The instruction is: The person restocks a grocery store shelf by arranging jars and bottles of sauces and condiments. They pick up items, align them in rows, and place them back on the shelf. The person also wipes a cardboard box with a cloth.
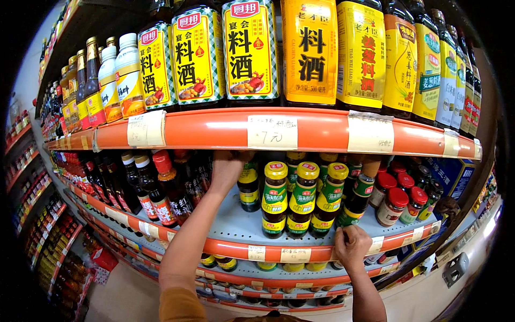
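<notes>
My left hand (pixel 229 169) reaches in under the orange edge of the upper shelf, at the top of a dark sauce bottle (pixel 248 187) with a green and yellow label. Its fingers are mostly hidden, so its grip cannot be told. My right hand (pixel 353 246), fingers curled, rests at the front edge of the middle shelf (pixel 225 246), just below a dark bottle with a green label (pixel 356 199). Whether it touches that bottle is unclear. Between the hands stand several yellow-capped sauce bottles (pixel 301 201) in rows.
Cooking wine bottles (pixel 251 52) line the upper shelf. Red-capped jars (pixel 392 206) and a blue box (pixel 452 177) stand at the right; dark sauce bottles (pixel 167 189) stand at the left. Lower shelves (pixel 237 277) hold more goods. A grey stool (pixel 456 270) is on the floor.
</notes>
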`<state>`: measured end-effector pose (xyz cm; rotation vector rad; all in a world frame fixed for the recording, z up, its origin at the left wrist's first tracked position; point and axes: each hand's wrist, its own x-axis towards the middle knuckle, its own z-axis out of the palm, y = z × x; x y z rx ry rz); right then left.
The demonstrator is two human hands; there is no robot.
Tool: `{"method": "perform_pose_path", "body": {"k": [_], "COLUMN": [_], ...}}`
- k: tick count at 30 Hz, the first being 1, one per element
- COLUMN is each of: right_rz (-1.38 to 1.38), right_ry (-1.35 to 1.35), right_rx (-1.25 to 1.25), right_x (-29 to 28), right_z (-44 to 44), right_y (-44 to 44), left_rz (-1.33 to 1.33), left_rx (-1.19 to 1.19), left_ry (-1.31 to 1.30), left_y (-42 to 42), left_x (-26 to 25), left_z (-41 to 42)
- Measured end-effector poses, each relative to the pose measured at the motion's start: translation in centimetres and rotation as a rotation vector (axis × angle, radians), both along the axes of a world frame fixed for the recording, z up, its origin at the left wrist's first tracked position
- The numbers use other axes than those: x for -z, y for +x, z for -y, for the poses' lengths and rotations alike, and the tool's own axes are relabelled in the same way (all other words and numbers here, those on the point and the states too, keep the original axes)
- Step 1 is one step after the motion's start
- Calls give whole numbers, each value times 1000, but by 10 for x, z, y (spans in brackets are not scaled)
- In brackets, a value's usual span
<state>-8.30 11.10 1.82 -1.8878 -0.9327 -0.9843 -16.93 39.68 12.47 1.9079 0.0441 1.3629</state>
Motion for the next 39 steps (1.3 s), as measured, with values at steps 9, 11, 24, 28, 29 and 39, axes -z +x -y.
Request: {"method": "perform_pose_path", "body": {"k": [9, 11, 24, 28, 29, 39], "right_rz": [-42, -33, -13, 4, 5, -39], "right_ry": [-17, -6, 13, 16, 8, -5], "right_rx": [-37, -42, -18, -10, -2, -23], "right_x": [-2, -2, 1, 1, 1, -3], "right_z": [1, 2, 0, 0, 1, 2], "right_y": [-2, -1, 0, 1, 1, -2], "left_rz": [-142, -127, -146, -194, -187, -18], "left_rx": [257, 434, 427, 184, 118, 220], "left_ry": [-257, -331, -208, -234, -170, -174], "left_y": [-47, -55, -48, -55, -54, -53], "left_x": [3, 2, 1, -8, -7, 4], "left_z": [5, 3, 9, 29, 30, 25]}}
